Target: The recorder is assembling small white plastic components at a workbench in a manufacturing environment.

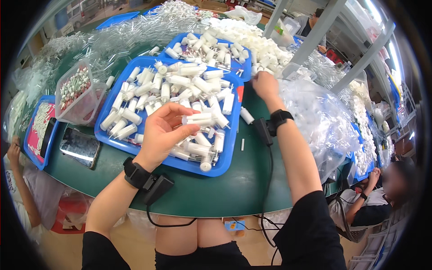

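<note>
While left hand (163,132) pinches white tube (198,119) over blue tray (225,157) of tubes, right hand (265,85) reaches past tray's far corner toward white pile (256,42); grip there unclear.

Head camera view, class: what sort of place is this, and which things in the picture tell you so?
Probably a small assembly workshop. Blue trays full of identical white plastic tubes cover a green table, the left hand holds one such tube, and other people sit at the same table.

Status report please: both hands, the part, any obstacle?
Left hand shut on white tube. Right hand reaching by plastic bag, grip unclear. Blue tray crowded.
</note>
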The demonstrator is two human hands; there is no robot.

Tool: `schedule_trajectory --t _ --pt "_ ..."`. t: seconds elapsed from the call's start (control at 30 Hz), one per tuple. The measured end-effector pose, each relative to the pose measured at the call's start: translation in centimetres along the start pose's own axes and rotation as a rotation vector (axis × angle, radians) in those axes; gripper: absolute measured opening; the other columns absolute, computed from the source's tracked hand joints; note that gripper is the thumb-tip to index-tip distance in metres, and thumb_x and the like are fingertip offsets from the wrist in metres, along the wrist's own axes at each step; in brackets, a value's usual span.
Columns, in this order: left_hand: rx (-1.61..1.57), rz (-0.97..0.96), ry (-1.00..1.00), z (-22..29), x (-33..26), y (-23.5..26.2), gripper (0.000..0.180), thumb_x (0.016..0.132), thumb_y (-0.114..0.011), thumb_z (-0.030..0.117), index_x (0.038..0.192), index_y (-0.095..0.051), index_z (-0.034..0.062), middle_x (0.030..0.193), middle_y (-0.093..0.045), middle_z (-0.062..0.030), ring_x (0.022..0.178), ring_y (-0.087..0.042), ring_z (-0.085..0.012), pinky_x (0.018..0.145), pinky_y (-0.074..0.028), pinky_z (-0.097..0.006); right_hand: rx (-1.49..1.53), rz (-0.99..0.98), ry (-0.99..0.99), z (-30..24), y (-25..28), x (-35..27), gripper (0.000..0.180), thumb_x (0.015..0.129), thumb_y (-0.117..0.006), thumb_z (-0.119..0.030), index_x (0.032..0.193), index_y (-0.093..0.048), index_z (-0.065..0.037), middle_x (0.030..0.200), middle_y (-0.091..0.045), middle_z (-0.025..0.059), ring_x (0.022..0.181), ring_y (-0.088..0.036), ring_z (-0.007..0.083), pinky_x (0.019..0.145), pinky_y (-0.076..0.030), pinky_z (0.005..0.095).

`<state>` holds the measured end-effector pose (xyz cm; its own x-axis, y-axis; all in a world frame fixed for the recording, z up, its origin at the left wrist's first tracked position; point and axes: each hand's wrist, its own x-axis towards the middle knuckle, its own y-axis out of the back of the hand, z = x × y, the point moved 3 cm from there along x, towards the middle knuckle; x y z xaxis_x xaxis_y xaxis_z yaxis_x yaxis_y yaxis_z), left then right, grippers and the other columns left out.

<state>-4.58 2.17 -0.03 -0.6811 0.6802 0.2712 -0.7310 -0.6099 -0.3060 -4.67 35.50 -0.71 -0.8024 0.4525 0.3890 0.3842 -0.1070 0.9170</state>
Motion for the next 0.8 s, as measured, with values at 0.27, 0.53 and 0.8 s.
schedule_trajectory --t 0.27,0.53,0.8 --pt "0.029 0.047 -0.015 0.8 -0.6 0.5 0.024 0.081 -0.062 0.001 0.104 -0.059 -0.0034 0.091 -0.063 -0.0123 0.077 -0.061 -0.014 0.07 -0.05 -0.025 1.082 -0.131 0.069 -10.3 11.3 -12.0 0.023 0.075 -0.07 -0.012 0.093 -0.06 -0.002 0.076 -0.061 0.004 0.066 -0.057 0.0107 0.059 -0.045 0.0226" --pt "-0.012 0.079 -0.068 1.1 -0.2 0.0 0.021 0.081 -0.062 0.003 0.101 -0.06 -0.0029 0.088 -0.064 -0.011 0.076 -0.061 -0.0128 0.07 -0.049 -0.024 0.905 0.196 0.335 -10.8 11.8 -14.6 0.026 0.07 -0.072 -0.005 0.094 -0.064 -0.006 0.083 -0.06 0.0047 0.072 -0.057 0.0131 0.064 -0.046 0.023" --pt "-0.002 0.078 -0.057 0.8 -0.6 0.0 0.02 0.081 -0.063 0.003 0.1 -0.06 -0.0025 0.089 -0.064 -0.0118 0.076 -0.062 -0.0134 0.07 -0.05 -0.024 1.001 0.115 0.308 -12.3 10.6 -15.3 0.027 0.069 -0.073 -0.004 0.094 -0.066 -0.005 0.08 -0.059 0.0047 0.068 -0.056 0.0111 0.061 -0.05 0.0226"
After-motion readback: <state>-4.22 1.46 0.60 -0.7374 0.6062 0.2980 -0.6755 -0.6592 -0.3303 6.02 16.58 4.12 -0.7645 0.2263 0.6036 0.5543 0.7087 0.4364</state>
